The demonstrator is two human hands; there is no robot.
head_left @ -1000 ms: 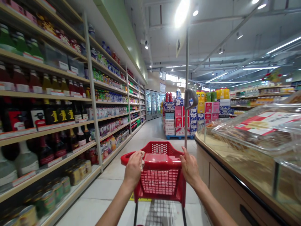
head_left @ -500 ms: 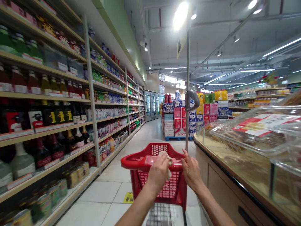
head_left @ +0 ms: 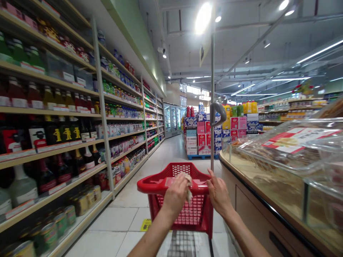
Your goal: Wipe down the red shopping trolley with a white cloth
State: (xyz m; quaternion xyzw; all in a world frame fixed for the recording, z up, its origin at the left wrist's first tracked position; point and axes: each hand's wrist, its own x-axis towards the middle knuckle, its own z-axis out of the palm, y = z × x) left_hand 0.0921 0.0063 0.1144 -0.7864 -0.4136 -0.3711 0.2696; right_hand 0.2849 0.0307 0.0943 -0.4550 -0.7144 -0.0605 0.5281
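Observation:
A red plastic shopping cart (head_left: 187, 214) with a latticed basket stands right in front of me. My left hand (head_left: 175, 192) lies over the middle of its near rim, fingers curled round a crumpled pale cloth (head_left: 189, 195) that touches the red plastic. At the rim's right corner is my right hand (head_left: 218, 192), its fingers bent round the edge and one finger pointing up beside a thin grey pole (head_left: 212, 153). The pole rises from that corner and carries a grey hooked handle (head_left: 218, 114). Little of the basket's inside shows.
Shelves of bottles and cans (head_left: 66, 139) line the left side. A glass-edged counter with clear covers (head_left: 294, 142) runs close along the right. Ahead, a pallet stack of drink cartons (head_left: 205, 137) stands in the aisle, with glass-door fridges (head_left: 171, 117) farther back. A yellow floor sticker (head_left: 146, 225) lies left of the cart.
My left hand has slid a little to the left along the rim with the cloth. My right hand has stayed at the corner. The view has shifted very slightly.

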